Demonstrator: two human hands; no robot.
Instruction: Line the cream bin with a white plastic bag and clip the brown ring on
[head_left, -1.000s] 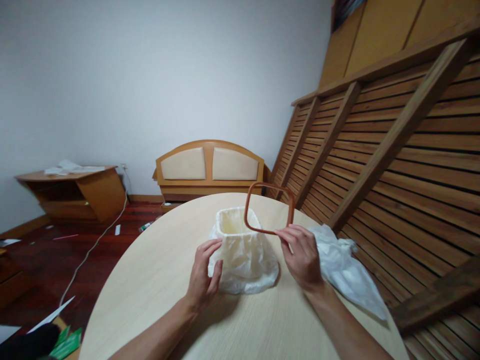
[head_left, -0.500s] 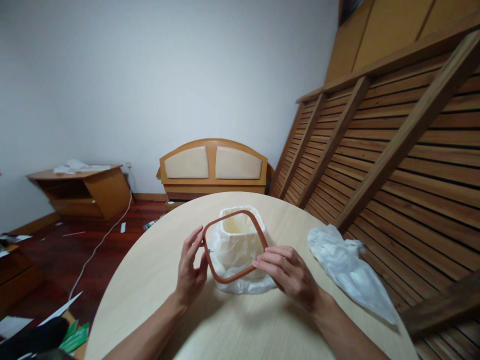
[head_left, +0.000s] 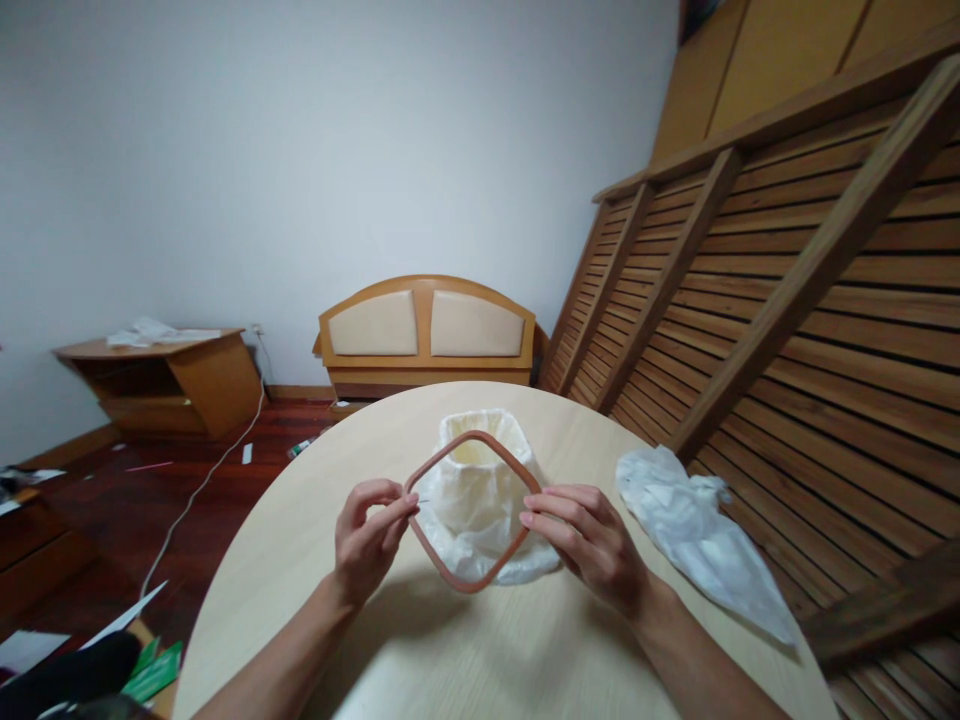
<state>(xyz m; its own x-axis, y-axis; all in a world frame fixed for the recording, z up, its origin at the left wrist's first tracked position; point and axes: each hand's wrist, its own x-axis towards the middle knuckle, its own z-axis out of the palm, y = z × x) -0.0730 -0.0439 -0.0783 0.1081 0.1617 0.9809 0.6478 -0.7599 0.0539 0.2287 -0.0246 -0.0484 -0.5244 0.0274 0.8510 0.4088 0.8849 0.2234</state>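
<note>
A brown rounded-square ring (head_left: 472,588), like the rim of a trash can, is held up between my hands, one corner pointing down. My left hand (head_left: 369,535) pinches its left corner between thumb and fingers. My right hand (head_left: 589,540) grips the right corner with the fingertips. Behind the ring stands a small bin lined with a white plastic bag (head_left: 480,500). The bag is folded over the bin's mouth and spreads around its base on the table. Through the ring I see part of the bin's side.
The round pale table (head_left: 315,500) carries a crumpled white plastic bag (head_left: 697,540) near its right edge. Slatted wood panels (head_left: 825,330) lean close on the right. Beyond the table are a headboard (head_left: 427,330) and a low cabinet (head_left: 165,380).
The ring has turned in my hands so that a corner now points down. My left hand has shifted left and changed from spread fingers along the side to a pinch.
</note>
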